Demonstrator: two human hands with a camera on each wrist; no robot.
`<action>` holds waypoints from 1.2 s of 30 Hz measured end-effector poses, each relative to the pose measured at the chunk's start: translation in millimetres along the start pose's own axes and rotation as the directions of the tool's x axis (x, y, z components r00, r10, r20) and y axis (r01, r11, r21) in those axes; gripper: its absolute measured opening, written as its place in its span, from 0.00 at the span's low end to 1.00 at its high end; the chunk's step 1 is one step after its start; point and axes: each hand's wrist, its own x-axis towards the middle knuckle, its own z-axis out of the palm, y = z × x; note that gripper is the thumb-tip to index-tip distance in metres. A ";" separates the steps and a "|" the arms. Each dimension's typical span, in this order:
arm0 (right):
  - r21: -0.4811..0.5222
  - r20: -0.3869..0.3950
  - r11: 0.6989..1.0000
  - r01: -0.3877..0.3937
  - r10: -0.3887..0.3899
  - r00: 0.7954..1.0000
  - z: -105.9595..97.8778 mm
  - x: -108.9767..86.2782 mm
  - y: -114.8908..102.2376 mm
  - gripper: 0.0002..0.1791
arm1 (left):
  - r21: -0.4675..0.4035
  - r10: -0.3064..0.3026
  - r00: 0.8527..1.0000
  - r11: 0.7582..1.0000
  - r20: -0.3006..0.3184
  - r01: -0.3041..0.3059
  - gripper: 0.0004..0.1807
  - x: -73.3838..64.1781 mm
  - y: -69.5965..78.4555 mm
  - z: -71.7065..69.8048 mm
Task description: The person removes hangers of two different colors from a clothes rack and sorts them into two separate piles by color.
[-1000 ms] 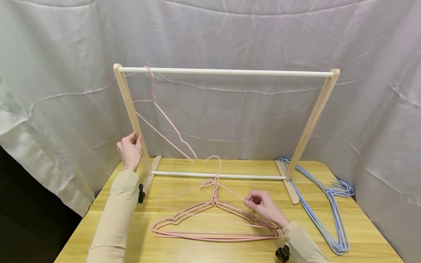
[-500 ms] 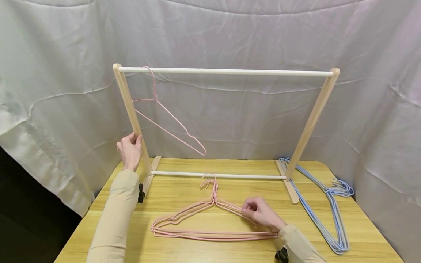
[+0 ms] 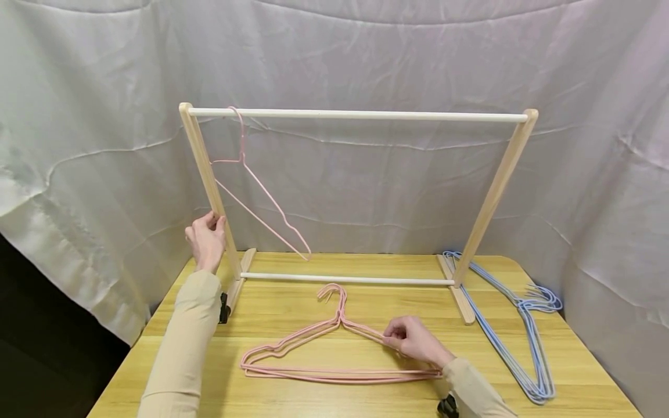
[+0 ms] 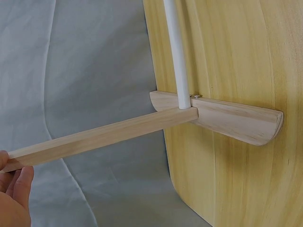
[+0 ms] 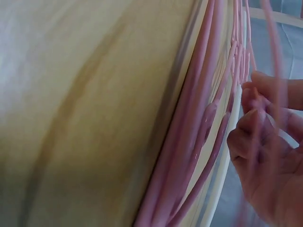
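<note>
My left hand grips the left wooden post of a clothes rack partway up. In the left wrist view, thumb and fingers close around that post. My right hand pinches the right shoulder of a pink wire hanger in a stack of pink hangers on the table, hooks toward the rack. The right wrist view has thumb and index finger of the right hand together on the thin wire, beside the other hangers. One pink hanger hangs from the white top rail near its left end.
Several blue hangers lie on the table at the right, partly behind the right post and its foot. A white lower bar spans the rack just above the table. Grey curtain encloses the back and sides.
The pink hanger in my right hand, raised from the stack a second ago, has come down onto it. The hung hanger swung right and back. My left hand stayed on the post.
</note>
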 end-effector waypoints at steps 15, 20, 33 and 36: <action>-0.069 -0.302 0.981 0.184 -0.196 0.933 -52.9 124.4 -151.0 0.16 | 0.009 -0.027 0.999 1.000 0.023 0.027 0.15 0.1 -1.4 -5.2; 0.012 -0.292 0.989 0.147 -0.137 0.947 -46.8 170.2 -213.3 0.23 | 0.006 -0.040 0.998 0.999 0.038 0.040 0.16 -0.2 -1.1 -6.1; 0.132 -0.356 0.986 0.106 -0.052 0.933 -25.1 199.4 -234.7 0.14 | 0.007 -0.037 0.998 0.999 0.041 0.037 0.16 -1.8 0.2 -2.3; 0.162 -0.364 0.981 0.107 -0.041 0.931 -25.2 200.0 -235.4 0.11 | 0.003 -0.044 0.998 0.999 0.046 0.043 0.17 -2.0 0.9 -2.0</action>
